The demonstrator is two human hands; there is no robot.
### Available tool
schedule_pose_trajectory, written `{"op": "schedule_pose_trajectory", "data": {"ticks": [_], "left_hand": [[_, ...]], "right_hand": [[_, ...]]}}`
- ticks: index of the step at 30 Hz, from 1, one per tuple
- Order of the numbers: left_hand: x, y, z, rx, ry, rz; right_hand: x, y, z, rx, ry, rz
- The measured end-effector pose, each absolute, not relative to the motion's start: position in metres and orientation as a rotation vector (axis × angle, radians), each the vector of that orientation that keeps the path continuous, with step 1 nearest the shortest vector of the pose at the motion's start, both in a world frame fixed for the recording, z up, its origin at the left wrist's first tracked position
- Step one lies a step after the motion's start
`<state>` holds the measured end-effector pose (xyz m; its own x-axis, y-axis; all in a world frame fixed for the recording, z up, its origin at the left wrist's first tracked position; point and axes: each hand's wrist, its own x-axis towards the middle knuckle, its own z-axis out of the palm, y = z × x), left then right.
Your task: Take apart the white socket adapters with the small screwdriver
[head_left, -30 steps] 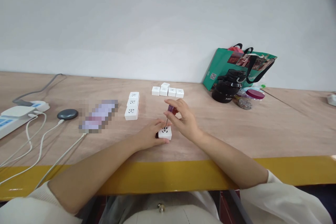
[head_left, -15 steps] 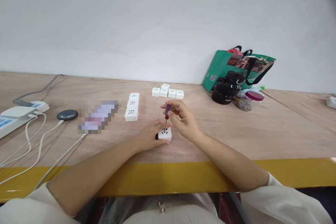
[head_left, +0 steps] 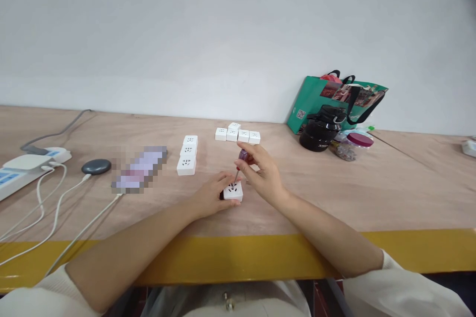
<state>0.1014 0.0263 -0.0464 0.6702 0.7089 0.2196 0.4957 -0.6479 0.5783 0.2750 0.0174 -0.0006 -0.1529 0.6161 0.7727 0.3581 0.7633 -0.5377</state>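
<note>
Person's left hand [head_left: 212, 195] grasping white socket block [head_left: 233, 191] on table [head_left: 334, 188], right hand [head_left: 265, 174] grasping purple-handled screwdriver [head_left: 242, 155], its tip at the block's top face between the hands, three socket blocks [head_left: 186, 163] beyond the left hand

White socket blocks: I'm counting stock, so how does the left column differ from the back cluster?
The left column has three blocks; the back cluster has five. The column runs single file away from the yellow table edge, while the cluster sets four side by side with one behind. The cluster is nearer the wall than the column. Both are white, slots up.
</note>
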Motion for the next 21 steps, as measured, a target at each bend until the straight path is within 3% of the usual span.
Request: {"op": "schedule_pose_trajectory", "data": {"ticks": [5, 10, 21], "left_hand": [[0.1012, 0.0285, -0.0486, 2.400, 0.908, 0.636], [0.1011, 0.0274, -0.0473, 2.396, 0.896, 0.604], [0.1002, 0.0296, -0.0517, 2.460, 0.883, 0.611]], "right_hand": [[0.2750, 0.0160, -0.0006, -0.712, -1.749, 0.479], [0.2752, 0.0179, -0.0013, -0.761, -1.836, 0.228], [0.2729, 0.0191, -0.0081, -0.771, -1.844, 0.234]]}}
